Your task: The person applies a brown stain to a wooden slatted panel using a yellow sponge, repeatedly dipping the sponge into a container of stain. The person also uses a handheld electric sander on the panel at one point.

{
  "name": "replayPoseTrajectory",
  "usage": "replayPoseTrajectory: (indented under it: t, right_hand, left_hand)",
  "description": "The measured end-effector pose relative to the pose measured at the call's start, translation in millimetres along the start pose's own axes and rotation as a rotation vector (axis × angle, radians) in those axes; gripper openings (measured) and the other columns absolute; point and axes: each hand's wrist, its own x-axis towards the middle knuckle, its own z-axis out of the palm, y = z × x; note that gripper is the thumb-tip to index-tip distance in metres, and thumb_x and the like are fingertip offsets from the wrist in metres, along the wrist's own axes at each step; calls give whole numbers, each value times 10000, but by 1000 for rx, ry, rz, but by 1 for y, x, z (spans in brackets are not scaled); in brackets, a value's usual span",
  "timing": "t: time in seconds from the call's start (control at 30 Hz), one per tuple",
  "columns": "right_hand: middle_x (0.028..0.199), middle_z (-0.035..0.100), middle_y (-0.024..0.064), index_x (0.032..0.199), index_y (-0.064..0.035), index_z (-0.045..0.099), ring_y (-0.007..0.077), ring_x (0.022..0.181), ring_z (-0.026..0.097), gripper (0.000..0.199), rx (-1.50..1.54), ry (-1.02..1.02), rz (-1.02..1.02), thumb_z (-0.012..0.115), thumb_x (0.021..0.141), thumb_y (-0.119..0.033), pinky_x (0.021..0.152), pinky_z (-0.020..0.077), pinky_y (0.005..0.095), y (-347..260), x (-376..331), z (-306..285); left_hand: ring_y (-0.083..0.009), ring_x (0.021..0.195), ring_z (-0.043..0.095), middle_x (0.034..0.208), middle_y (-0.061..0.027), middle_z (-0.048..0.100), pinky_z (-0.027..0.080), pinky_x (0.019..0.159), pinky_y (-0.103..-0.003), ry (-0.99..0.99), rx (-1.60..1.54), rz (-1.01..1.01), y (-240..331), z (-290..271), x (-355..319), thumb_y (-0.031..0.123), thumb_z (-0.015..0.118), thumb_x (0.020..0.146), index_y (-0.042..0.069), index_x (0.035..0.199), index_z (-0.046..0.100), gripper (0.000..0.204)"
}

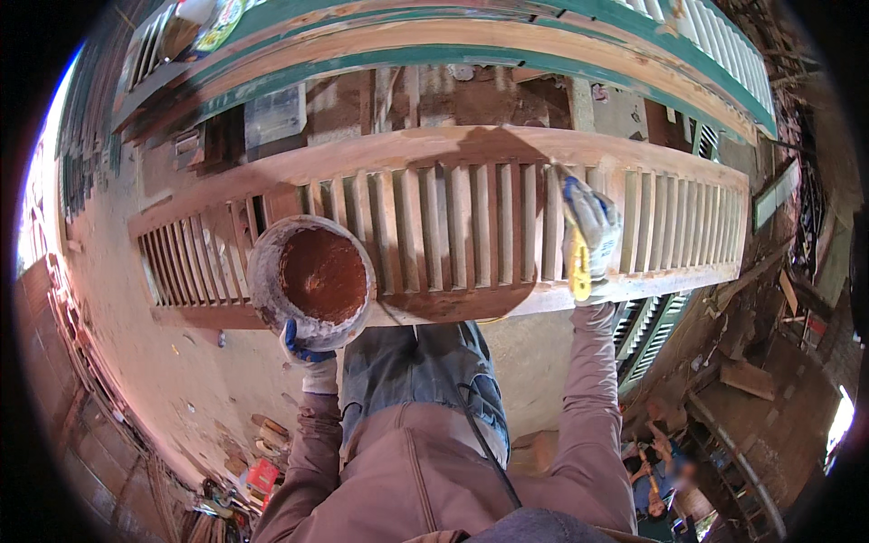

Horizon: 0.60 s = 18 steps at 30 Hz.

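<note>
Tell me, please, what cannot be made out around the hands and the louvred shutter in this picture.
Head view: some slats of the louvred shutter, hidden by the bucket.
Head view: some fingers of the left hand, hidden by the bucket's wall.
Head view: part of the yellow-handled tool, hidden by the gloved right hand.
Head view: the far part of the green-edged frame, cut off by the upper edge.

The bucket (pixel 263 279) hides part of the louvred shutter (pixel 482 226), and 1 co-worker (pixel 668 471) is partly blurred.
</note>
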Motion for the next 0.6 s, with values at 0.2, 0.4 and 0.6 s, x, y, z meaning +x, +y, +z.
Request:
replayPoseTrajectory:
  t: [0.2, 0.4, 0.6]
  right_hand:
    - [1157, 681, -65, 1147, -231, 712, 183, 1037, 591, 372, -15, -97, -124, 760, 782, -287, 890, 440, 388, -56, 15, 26]
    - [1145, 678, -57, 1149, -223, 711, 182, 1047, 589, 406, 9, -77, -208, 777, 751, -273, 884, 454, 387, -73, 22, 44]
    - [1165, 680, -84, 1127, -247, 719, 180, 1070, 585, 379, 33, -101, -322, 777, 758, -307, 909, 439, 381, -93, 40, 64]
  left_hand:
    - [-254, 1153, 571, 1237, -107, 606, 478, 1017, -442, -48, 14, 25, -24, -23, 0, 229, 539, 993, 66, 1210, 623, 284]
    - [-254, 1144, 573, 1249, -115, 583, 486, 998, -423, -100, 248, 349, -4, 13, -19, 226, 668, 932, 59, 1280, 559, 401]
    - [-240, 1121, 578, 1240, -115, 581, 480, 987, -403, -80, 226, 348, -11, 8, -23, 297, 723, 907, 14, 1286, 543, 506]
